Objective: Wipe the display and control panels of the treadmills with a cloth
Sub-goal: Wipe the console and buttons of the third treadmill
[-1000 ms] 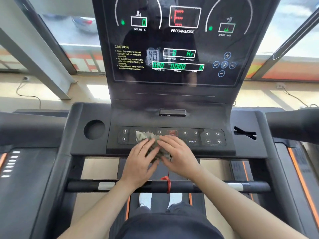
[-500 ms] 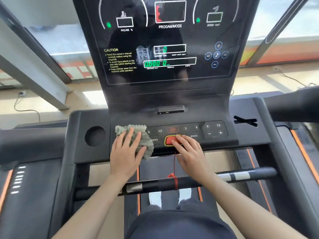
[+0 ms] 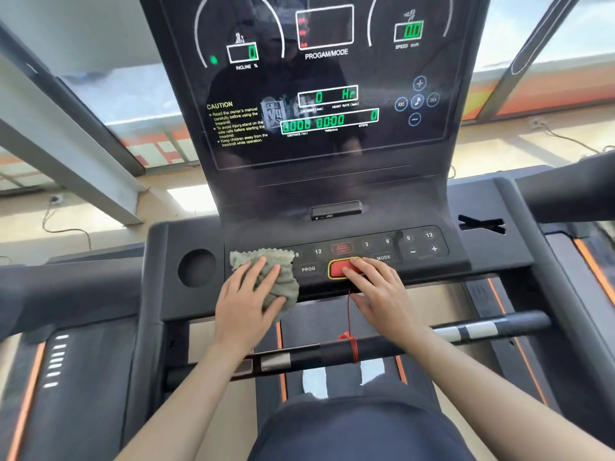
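Note:
A crumpled grey-green cloth [image 3: 283,261] lies on the left end of the treadmill's black control panel [image 3: 392,247]. My left hand [image 3: 248,297] presses flat on the cloth, fingers spread, covering the leftmost buttons. My right hand [image 3: 379,287] rests on the panel's front edge, its fingertips on the red safety key [image 3: 339,268]. Above the panel rises the dark glossy display [image 3: 319,88], lit with green digits, white labels and yellow caution text.
A red cord [image 3: 349,314] runs from the safety key down to the black crossbar [image 3: 382,347]. A round cup recess [image 3: 196,268] sits left of the panel, a slot [image 3: 481,224] to its right. Black handrails extend on both sides. Neighbouring treadmill decks flank this one.
Both hands were together on the cloth at the panel's middle; my left hand then slid the cloth to the left end, and my right hand settled on the red safety key.

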Available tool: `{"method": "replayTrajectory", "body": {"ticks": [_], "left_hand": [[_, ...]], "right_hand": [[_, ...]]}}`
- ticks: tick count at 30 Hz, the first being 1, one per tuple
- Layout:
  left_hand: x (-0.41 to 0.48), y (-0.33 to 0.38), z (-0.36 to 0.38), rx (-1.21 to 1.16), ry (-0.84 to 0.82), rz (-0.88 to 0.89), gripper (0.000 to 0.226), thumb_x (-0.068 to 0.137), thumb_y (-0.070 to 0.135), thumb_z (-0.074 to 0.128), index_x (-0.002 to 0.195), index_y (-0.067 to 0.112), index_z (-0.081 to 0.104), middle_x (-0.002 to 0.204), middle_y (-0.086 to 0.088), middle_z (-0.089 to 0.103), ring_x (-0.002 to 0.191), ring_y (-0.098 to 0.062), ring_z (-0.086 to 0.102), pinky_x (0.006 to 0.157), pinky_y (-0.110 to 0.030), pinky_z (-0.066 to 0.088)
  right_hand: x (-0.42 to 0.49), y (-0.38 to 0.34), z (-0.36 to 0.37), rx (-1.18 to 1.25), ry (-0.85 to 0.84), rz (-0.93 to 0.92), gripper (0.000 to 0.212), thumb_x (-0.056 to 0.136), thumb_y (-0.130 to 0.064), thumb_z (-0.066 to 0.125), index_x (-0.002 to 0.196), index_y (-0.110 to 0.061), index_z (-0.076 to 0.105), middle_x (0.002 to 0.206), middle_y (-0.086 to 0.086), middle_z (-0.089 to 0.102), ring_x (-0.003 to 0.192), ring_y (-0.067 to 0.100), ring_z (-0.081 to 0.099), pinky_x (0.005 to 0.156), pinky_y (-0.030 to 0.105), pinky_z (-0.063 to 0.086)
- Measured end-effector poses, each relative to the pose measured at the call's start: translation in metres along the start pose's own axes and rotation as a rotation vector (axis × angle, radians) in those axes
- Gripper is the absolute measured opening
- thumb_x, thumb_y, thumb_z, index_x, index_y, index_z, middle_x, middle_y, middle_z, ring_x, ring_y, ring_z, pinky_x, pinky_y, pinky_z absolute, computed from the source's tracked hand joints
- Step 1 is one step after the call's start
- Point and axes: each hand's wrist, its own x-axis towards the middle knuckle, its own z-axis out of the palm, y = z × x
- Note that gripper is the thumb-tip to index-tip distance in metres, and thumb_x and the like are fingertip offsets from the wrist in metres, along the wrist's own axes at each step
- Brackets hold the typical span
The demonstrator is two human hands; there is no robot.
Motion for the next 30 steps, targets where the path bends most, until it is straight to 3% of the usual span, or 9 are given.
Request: {"method": "replayTrajectory", "body": {"ticks": [4,14,20,22,30], "left_hand": [[-0.004,-0.004,-0.001,0.011,0.026,-0.036,0.059,0.093,0.056,0.051,0.143,0.025,0.058,0.15,-0.004,0.052,0.138,-0.029,0.045,0.112,-0.045,0.038],[0.029,0.041,0.006,-0.032,0.006,0.151,0.055,0.092,0.056,0.053,0.139,0.029,0.061,0.146,0.0,0.057,0.138,-0.024,0.046,0.113,-0.042,0.039],[0.003,-0.013,-0.001,-0.082,0.053,-0.152,0.059,0.094,0.063,0.045,0.137,0.028,0.063,0.147,-0.002,0.056,0.137,-0.026,0.048,0.107,-0.047,0.045],[0.002,-0.012,0.0,-0.075,0.064,-0.166,0.058,0.095,0.06,0.043,0.138,0.025,0.063,0.147,-0.004,0.057,0.138,-0.028,0.049,0.108,-0.048,0.045],[0.034,0.049,0.011,-0.09,-0.016,0.178,0.055,0.098,0.051,0.041,0.144,0.026,0.056,0.153,-0.002,0.051,0.143,-0.024,0.043,0.114,-0.044,0.042]], "right_hand": [[-0.002,-0.002,0.002,0.014,0.001,0.024,0.057,0.081,-0.015,0.077,0.135,-0.014,0.06,0.141,0.006,0.055,0.128,0.029,0.049,0.109,0.043,0.039],[-0.001,-0.007,0.003,0.064,0.025,0.096,0.054,0.078,-0.025,0.077,0.13,-0.016,0.064,0.138,0.003,0.057,0.127,0.027,0.049,0.105,0.04,0.04],[0.0,-0.014,0.009,0.053,0.046,0.149,0.053,0.077,-0.027,0.081,0.127,-0.017,0.065,0.137,0.002,0.057,0.124,0.027,0.051,0.106,0.041,0.041],[0.0,-0.015,0.009,0.045,0.048,0.154,0.054,0.078,-0.026,0.081,0.128,-0.017,0.064,0.137,0.002,0.057,0.125,0.027,0.05,0.106,0.041,0.04],[0.0,-0.017,0.008,0.011,0.042,0.154,0.06,0.074,-0.027,0.084,0.129,-0.016,0.063,0.137,0.001,0.057,0.123,0.026,0.051,0.103,0.043,0.044]]}}
